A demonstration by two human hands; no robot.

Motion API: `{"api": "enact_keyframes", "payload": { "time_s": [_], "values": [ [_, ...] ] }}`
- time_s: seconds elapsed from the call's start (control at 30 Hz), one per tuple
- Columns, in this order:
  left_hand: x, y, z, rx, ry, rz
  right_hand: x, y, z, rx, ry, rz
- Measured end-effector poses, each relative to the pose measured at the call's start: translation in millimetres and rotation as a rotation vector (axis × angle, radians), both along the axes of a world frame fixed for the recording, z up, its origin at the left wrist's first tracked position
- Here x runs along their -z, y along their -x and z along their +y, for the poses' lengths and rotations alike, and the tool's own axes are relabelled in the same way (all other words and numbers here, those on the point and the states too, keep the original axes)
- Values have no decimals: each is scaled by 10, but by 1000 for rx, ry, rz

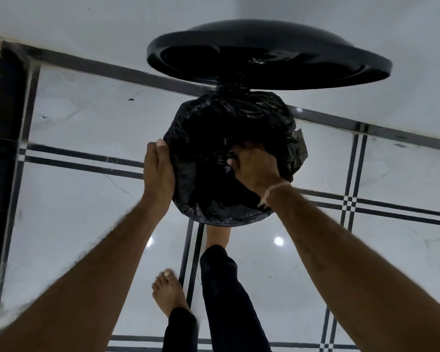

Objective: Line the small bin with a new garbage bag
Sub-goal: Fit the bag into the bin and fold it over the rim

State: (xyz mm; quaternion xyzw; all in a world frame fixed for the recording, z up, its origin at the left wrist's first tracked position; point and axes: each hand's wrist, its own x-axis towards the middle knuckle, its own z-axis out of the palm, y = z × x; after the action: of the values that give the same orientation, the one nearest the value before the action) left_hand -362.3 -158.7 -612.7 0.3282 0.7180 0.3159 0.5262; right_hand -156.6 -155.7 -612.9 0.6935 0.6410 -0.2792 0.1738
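A small round bin stands on the floor near the wall, its black lid [269, 59] raised open behind it. A black garbage bag [214, 138] is draped over the bin's mouth and rim and hides the bin body. My left hand [159, 171] presses flat against the bag on the bin's left side. My right hand [254, 166] reaches into the opening with its fingers closed on crumpled bag plastic. One foot [217, 236] is at the bin's base, partly hidden under it.
Glossy white floor tiles [74, 204] with black stripe borders surround the bin. A white wall [87, 26] rises behind it. A dark vertical frame [3, 148] stands at the left edge. My other bare foot [169, 293] and dark trouser legs are below the bin.
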Motion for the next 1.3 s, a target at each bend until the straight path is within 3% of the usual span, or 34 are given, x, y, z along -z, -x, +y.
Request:
{"api": "enact_keyframes", "payload": {
  "time_s": [0.17,0.33,0.4,0.47,0.57,0.73,0.87,1.03,1.3],
  "values": [
    [-43,-10,17,-5,23,12,-103,-119,-255,15,39,44],
    [-79,18,27,-6,30,-18,-362,-116,-489,165,-527,150],
    [-94,23,19,-34,38,-58,-428,-178,-565,355,-608,136],
    [-94,26,15,-63,46,-88,-428,-288,-526,591,-570,180],
    [-98,30,36,-104,51,-113,-425,-391,-419,989,-444,410],
    [-70,45,51,-136,88,-183,-392,-644,-316,1422,-267,819],
    [-34,100,93,-132,156,-273,-358,-833,-248,1454,-78,951],
    [-39,110,109,-134,173,-302,-301,-958,-208,1441,-43,1022],
    [-55,112,101,-131,169,-316,-242,-903,-170,1504,-85,909]
  ]
}}
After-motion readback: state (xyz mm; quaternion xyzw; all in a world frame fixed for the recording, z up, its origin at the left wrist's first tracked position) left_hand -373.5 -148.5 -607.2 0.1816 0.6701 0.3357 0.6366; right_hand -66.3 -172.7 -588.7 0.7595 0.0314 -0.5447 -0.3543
